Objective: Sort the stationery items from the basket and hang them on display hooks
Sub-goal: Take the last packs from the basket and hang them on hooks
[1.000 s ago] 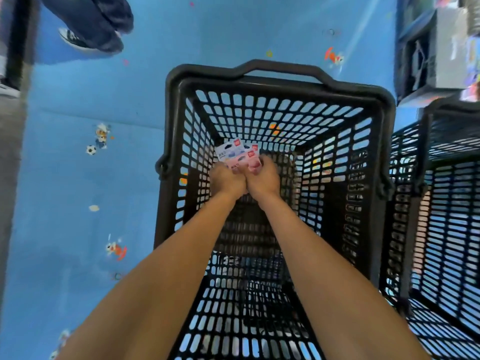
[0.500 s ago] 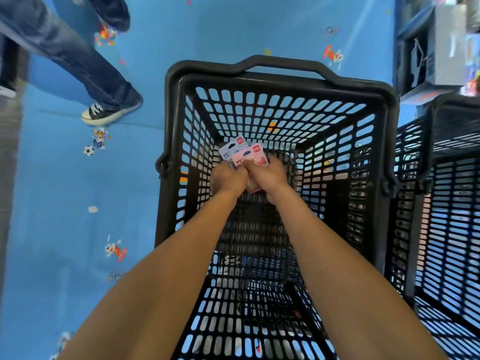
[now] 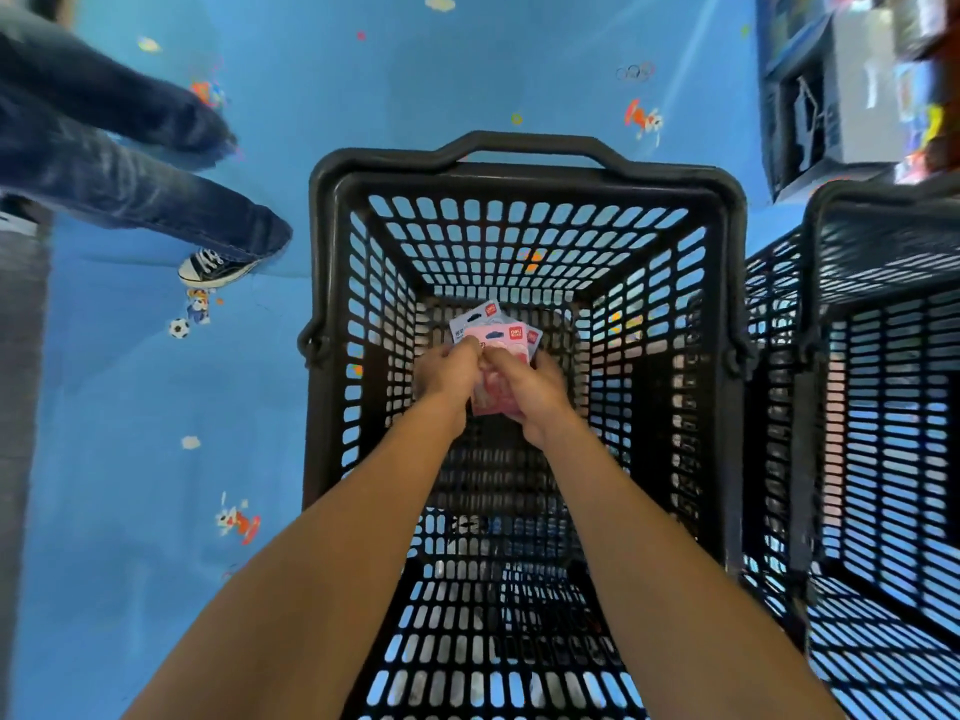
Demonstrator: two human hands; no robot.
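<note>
A deep black plastic basket (image 3: pixel 524 163) stands on the blue floor, seen from above. Both my arms reach down into it. My left hand (image 3: pixel 448 367) and my right hand (image 3: pixel 535 389) together hold a small stack of carded stationery packs (image 3: pixel 497 330), pink and pale blue cards with red logo tags. The left hand's fingers pinch the cards' left side; the right hand's fingers curl round the lower right of the stack. The lower parts of the cards are hidden by my hands.
A second black basket (image 3: pixel 883 324) stands close on the right. A shelf unit with boxes (image 3: pixel 852 90) is at the top right. Another person's jeans leg and sneaker (image 3: pixel 213 267) are on the floor at the left.
My hands have shifted slightly on the card stack, fanning the cards a bit. The other person's foot has stepped closer to the basket from the upper left.
</note>
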